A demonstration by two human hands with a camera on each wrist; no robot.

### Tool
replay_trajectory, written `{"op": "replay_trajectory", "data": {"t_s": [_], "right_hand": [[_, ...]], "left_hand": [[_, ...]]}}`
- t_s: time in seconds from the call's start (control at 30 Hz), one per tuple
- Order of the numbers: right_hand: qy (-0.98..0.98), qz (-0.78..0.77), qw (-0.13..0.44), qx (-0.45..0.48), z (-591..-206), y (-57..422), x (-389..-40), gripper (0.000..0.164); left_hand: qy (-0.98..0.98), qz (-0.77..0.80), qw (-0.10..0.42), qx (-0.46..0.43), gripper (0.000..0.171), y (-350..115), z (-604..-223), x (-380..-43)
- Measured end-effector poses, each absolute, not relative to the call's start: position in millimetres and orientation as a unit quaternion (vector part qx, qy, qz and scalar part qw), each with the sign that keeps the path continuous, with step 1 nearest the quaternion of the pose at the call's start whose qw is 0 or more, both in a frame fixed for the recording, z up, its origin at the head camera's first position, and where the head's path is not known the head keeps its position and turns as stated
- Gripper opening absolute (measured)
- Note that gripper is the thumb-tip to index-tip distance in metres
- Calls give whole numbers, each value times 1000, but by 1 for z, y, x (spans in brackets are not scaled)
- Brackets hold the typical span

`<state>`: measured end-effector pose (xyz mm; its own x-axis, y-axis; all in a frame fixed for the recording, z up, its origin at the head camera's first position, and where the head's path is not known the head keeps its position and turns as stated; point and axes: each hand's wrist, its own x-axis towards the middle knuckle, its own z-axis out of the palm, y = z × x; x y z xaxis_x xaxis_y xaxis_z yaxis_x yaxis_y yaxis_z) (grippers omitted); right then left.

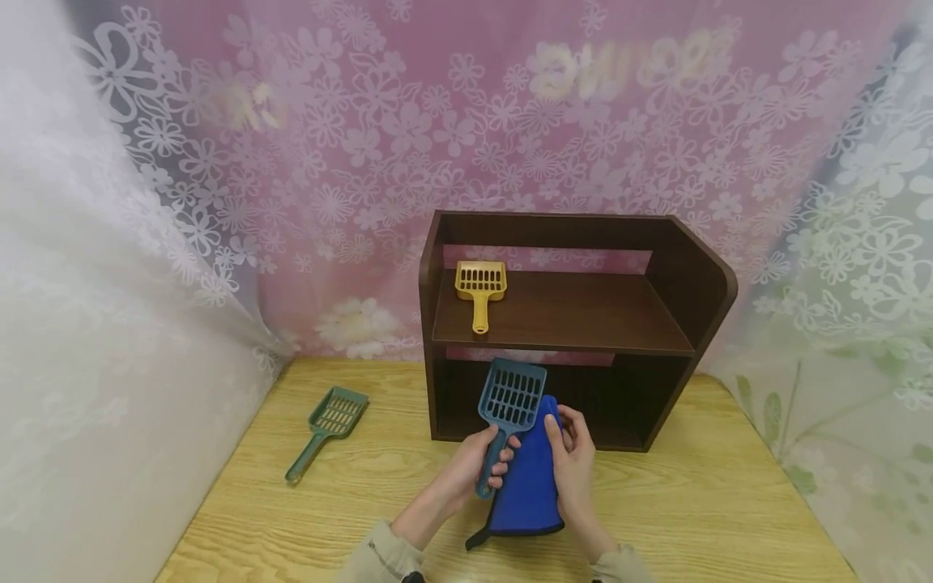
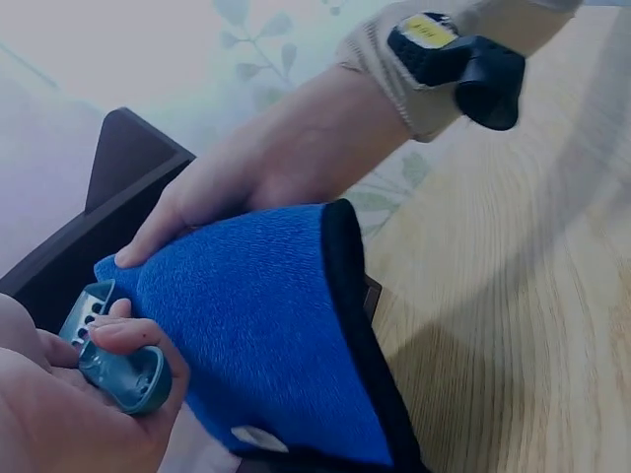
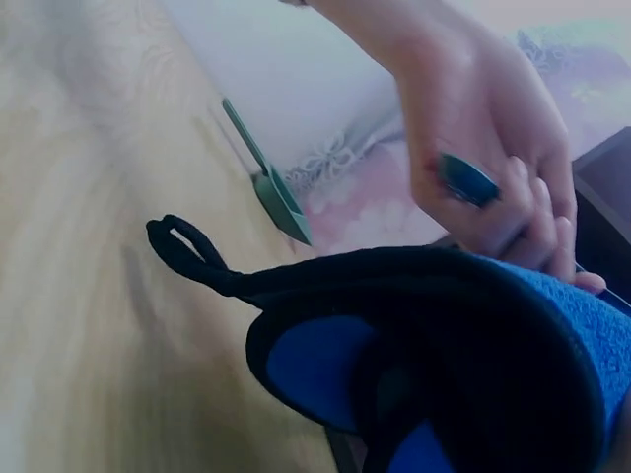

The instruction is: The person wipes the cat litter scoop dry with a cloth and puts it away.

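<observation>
My left hand (image 1: 470,463) grips the handle of a dark teal-blue litter scoop (image 1: 493,457), its slotted head tilted up in front of the shelf's lower opening. Just right of it hangs a blue plush mitt (image 1: 526,490) with black trim and a hanging loop. My right hand (image 1: 576,465) pinches the mitt near its upper tip, thumb on the front. In the left wrist view the scoop's handle end (image 2: 133,379) pokes out of the curled fingers beside the mitt. The right wrist view looks into the mitt's black-edged opening (image 3: 424,271); the right fingers are mostly hidden there.
A dark brown two-tier shelf (image 1: 561,312) stands at the back of the wooden table (image 1: 372,518). On its upper board a yellow litter scoop (image 1: 480,312) lies at the left. A green litter scoop (image 1: 309,453) lies on the table at left. Flowered curtains (image 1: 364,162) surround the table.
</observation>
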<state>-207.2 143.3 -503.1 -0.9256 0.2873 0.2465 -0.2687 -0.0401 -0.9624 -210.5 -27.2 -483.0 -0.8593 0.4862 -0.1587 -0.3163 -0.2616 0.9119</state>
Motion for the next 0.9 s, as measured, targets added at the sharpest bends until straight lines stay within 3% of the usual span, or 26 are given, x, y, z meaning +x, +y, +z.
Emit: {"op": "replay_trajectory", "data": {"t_s": [0.43, 0.6, 0.9], "right_hand": [[-666, 707, 239, -12, -488, 162, -232, 35], [-680, 705, 201, 0, -485, 172, -236, 34], [-689, 717, 102, 19, -485, 182, -240, 39]], "left_hand": [[589, 750, 283, 103, 38, -32, -488, -203], [617, 724, 285, 121, 38, -40, -488, -203], [597, 712, 338, 151, 36, -46, -481, -205]]}}
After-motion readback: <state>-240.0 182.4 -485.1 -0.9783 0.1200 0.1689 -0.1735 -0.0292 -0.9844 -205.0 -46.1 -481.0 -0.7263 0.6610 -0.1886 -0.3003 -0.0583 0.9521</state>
